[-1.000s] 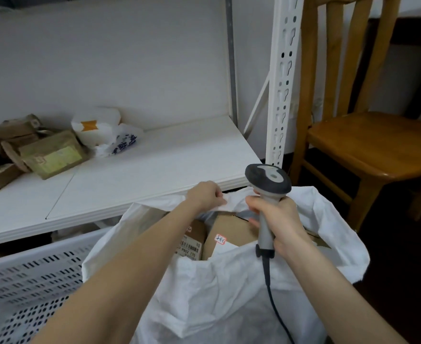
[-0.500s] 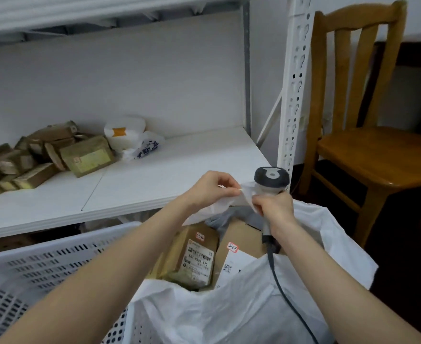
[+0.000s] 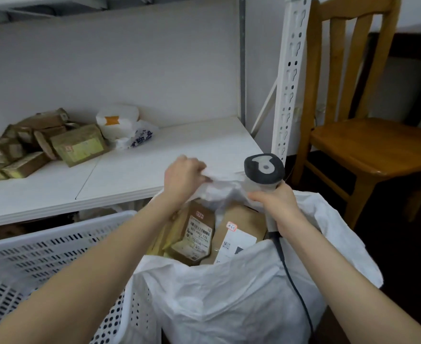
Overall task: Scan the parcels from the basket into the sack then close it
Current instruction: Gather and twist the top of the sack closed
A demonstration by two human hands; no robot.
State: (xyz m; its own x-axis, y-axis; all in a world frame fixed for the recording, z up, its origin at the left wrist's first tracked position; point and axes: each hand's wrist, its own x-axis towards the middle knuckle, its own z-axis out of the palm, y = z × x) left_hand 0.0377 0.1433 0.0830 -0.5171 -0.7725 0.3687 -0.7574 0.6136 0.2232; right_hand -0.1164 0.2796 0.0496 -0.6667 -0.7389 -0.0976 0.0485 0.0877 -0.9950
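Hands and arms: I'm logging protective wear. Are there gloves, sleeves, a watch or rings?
None show. The left hand and right hand are ungloved, with no ring or watch visible; both forearms are uncovered to the frame edge, no sleeve in view.

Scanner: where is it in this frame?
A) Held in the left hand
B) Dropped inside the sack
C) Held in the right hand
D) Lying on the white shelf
C: the right hand is curled round the handle of the scanner, its cable trailing down, while the left hand grips the far rim of the sack.
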